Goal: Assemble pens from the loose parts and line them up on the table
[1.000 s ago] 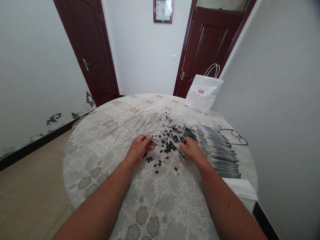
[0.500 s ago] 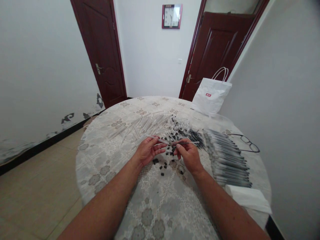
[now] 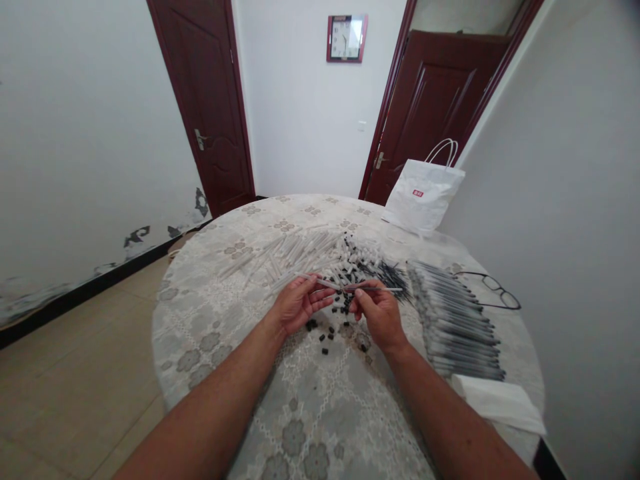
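Observation:
My left hand [image 3: 299, 305] is closed in a pinch on a translucent white pen barrel [image 3: 326, 283], which points to the right. Opposite it, my right hand [image 3: 379, 312] grips a thin dark pen refill [image 3: 387, 289] with a pale right end, held almost level. The barrel's right end and the refill's left end come together between the hands; whether one is inside the other is too small to tell. Under the fingers lie loose black plugs [image 3: 325, 351]. Beyond the hands are piles of clear barrels [image 3: 285, 257], small white parts [image 3: 367, 252] and dark refills [image 3: 393, 275].
Rows of pens [image 3: 457, 327] lie at the right of the round, cloth-covered table [image 3: 200, 313]. Beside them are eyeglasses [image 3: 493, 283] and a white folded packet [image 3: 500, 403]. A white paper bag [image 3: 425, 197] stands at the far right edge.
The view has tilted up slightly, so everything sits a little lower. Both hands keep their grip and nearly the same pose; the refill's pale right end reaches slightly farther right.

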A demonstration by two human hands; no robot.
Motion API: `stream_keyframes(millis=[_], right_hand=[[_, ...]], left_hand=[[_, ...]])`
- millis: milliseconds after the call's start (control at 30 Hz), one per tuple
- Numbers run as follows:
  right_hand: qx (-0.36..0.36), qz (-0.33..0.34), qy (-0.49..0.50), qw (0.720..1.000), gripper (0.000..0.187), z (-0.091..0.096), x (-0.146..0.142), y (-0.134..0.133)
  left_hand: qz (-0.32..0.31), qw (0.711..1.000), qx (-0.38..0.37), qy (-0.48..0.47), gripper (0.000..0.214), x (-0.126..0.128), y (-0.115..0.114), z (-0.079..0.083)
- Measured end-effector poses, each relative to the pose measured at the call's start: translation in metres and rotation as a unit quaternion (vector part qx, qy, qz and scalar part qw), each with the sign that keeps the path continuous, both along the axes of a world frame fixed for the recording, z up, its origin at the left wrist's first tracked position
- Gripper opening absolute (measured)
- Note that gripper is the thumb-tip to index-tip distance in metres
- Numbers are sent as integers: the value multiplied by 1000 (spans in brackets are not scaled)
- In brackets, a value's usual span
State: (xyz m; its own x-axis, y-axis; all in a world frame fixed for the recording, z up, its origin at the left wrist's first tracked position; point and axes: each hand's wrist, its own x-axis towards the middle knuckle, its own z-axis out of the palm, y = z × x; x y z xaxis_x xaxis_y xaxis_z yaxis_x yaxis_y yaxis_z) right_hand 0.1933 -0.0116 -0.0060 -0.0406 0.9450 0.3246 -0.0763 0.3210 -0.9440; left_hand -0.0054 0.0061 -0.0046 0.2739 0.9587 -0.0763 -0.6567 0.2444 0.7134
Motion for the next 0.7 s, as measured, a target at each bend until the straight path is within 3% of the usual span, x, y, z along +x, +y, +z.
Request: stream_keyframes(millis=[300, 433, 533, 600, 700], right_hand=[[-32, -8, -68, 997, 27, -3, -2, -2], [-53, 37, 60, 996, 35, -1, 4, 1], [-47, -10, 142, 989, 38, 0, 10, 7], [-54, -27, 127, 990, 40, -2, 12, 10], [-70, 3, 73, 995, 47, -9, 7, 8]], left_hand=[[-14, 1000, -4, 15, 20, 4, -3, 0], [-2, 1000, 0, 12, 19, 3, -1, -1], [-1, 1000, 1, 15, 19, 1, 0, 0], [-15, 1000, 5, 19, 20, 2, -1, 0], [-68, 997, 14, 39, 23, 6, -6, -2]])
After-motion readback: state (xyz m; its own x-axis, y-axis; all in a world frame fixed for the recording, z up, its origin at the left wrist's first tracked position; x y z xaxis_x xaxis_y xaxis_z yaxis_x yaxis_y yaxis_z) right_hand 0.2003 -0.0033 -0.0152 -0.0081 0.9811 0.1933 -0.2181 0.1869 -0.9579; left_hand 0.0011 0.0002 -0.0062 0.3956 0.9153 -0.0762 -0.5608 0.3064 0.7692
